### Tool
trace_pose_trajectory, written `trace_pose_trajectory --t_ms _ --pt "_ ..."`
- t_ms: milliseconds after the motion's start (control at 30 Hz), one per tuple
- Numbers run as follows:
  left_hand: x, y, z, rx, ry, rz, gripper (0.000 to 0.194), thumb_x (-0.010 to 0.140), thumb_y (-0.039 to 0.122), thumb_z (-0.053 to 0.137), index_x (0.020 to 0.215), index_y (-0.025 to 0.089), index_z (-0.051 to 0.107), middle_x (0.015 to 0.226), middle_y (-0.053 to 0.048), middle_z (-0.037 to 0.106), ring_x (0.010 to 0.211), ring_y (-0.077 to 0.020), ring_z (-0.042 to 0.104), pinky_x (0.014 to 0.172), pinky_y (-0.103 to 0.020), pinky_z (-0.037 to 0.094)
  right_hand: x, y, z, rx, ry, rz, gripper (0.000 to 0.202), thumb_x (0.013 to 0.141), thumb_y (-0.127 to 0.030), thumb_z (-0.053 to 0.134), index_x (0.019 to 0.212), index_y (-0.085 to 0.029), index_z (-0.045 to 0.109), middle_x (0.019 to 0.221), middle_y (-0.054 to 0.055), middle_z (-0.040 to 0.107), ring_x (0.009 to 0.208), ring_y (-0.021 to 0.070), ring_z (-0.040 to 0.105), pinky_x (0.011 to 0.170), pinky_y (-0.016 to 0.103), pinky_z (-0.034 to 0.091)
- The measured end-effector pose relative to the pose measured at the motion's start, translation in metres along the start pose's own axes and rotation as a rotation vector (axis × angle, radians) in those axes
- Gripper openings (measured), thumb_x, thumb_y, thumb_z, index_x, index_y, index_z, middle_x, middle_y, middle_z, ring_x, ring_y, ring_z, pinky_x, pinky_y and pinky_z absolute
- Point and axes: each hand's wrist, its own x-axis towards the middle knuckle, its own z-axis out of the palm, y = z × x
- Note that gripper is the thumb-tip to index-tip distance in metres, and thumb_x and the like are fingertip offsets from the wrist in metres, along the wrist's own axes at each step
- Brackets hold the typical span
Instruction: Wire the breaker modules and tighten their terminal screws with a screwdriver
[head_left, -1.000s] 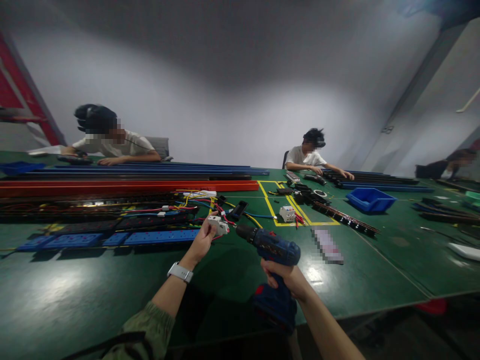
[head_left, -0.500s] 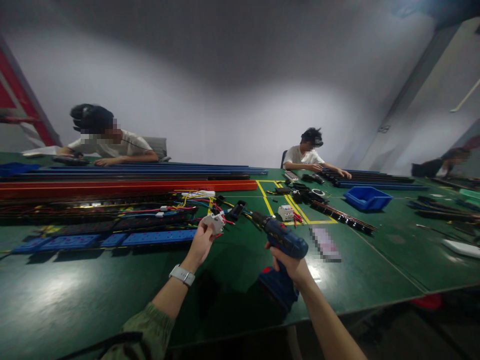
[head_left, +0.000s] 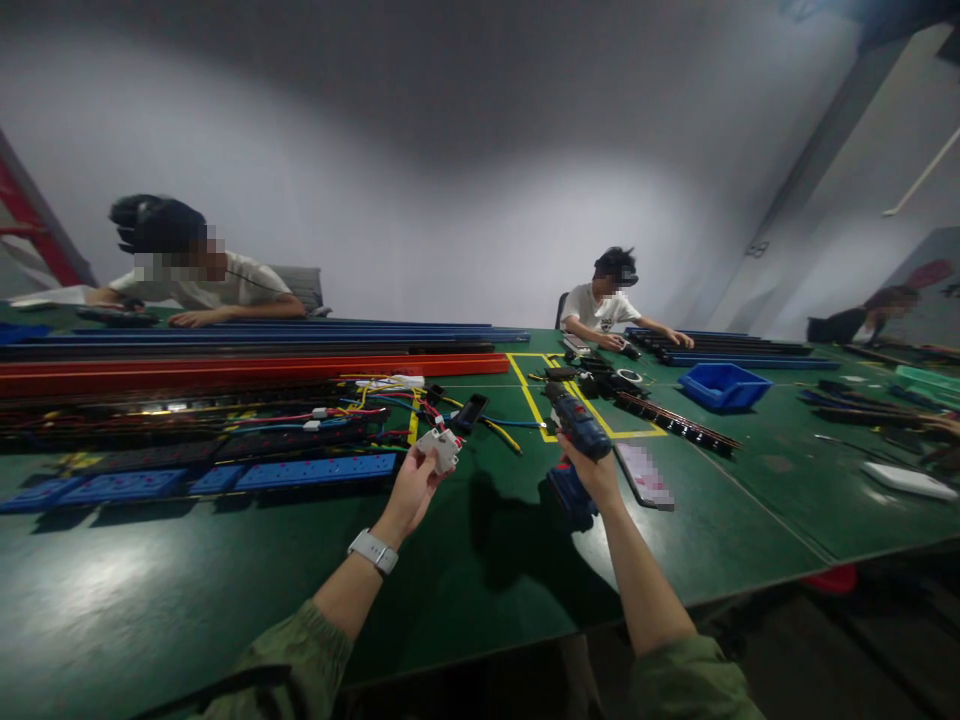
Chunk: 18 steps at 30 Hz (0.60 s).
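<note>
Pinched in the fingers of my left hand (head_left: pixel 414 492) is a white circuit breaker (head_left: pixel 439 450), held above the green table with short red leads beside it. My right hand (head_left: pixel 592 470) is wrapped round the grip of a blue cordless drill (head_left: pixel 581 425), whose nose points away from me toward the yellow-taped area. The drill's battery base (head_left: pixel 571 497) hangs close over the tabletop. Between the hands and a little farther off lies a black rectangular part (head_left: pixel 471 413) with blue and yellow wires (head_left: pixel 502 432) running by it.
Blue socket strips (head_left: pixel 315 472) and bundled wires (head_left: pixel 352 412) lie to the left, before a long red rail (head_left: pixel 255 372). A phone (head_left: pixel 645 475) rests right of the drill, with a blue bin (head_left: pixel 724 387) beyond. Two co-workers (head_left: pixel 596 305) sit across the table; another is far right.
My right hand has carried the drill forward and away from me, and its nose now covers where the other white breaker lay. My left hand still holds its breaker. The view has shifted slightly.
</note>
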Motion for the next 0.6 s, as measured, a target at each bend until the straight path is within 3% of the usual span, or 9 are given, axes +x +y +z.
trace_pose_trajectory --t_ms 200,300,467,533,600 --pt "-0.006 -0.005 0.007 0.134 -0.047 -0.012 0.043 0.079 0.034 0.079 0.115 0.019 0.059 0.118 -0.01 0.069 0.106 -0.0229 0.068 0.095 -0.043 0.056 0.002 0.017 -0.009 0.021 0.045 0.024 0.05 0.073 -0.055 0.076 0.099 -0.012 0.075 0.062 0.004 0.066 0.055 0.0202 0.061 0.059 0.034 0.05" --pt "-0.01 -0.011 0.012 0.24 -0.091 -0.055 0.049 0.075 0.039 0.082 0.112 0.018 0.059 0.115 -0.011 0.07 0.105 -0.0242 0.069 0.094 -0.043 0.057 -0.001 0.018 -0.014 0.017 0.008 0.02 0.053 0.074 -0.055 0.074 0.106 -0.012 0.074 0.067 0.005 0.068 0.058 0.0215 0.063 0.06 0.035 0.051" --pt "-0.014 -0.016 0.014 0.309 -0.146 -0.106 0.052 0.073 0.043 0.083 0.11 0.018 0.057 0.113 -0.01 0.071 0.103 -0.0245 0.07 0.092 -0.046 0.058 -0.017 0.016 -0.019 -0.098 -0.022 -0.029 0.051 0.077 -0.051 0.071 0.11 -0.013 0.07 0.081 0.009 0.071 0.076 0.0272 0.068 0.073 0.04 0.055" --pt "-0.015 -0.016 0.012 0.313 -0.156 -0.105 0.051 0.073 0.042 0.083 0.109 0.018 0.056 0.113 -0.01 0.07 0.104 -0.0241 0.07 0.093 -0.046 0.058 -0.034 0.018 -0.022 -0.146 0.051 -0.124 0.049 0.08 -0.049 0.068 0.115 -0.014 0.066 0.095 0.011 0.071 0.094 0.0306 0.067 0.085 0.046 0.054" --pt "-0.014 -0.016 0.011 0.326 -0.152 -0.093 0.049 0.073 0.041 0.083 0.108 0.018 0.056 0.113 -0.01 0.07 0.103 -0.0239 0.07 0.093 -0.046 0.058 -0.057 0.019 -0.022 -0.174 0.351 -0.278 0.047 0.088 -0.044 0.06 0.125 -0.015 0.058 0.115 0.015 0.065 0.112 0.0323 0.061 0.095 0.052 0.049"
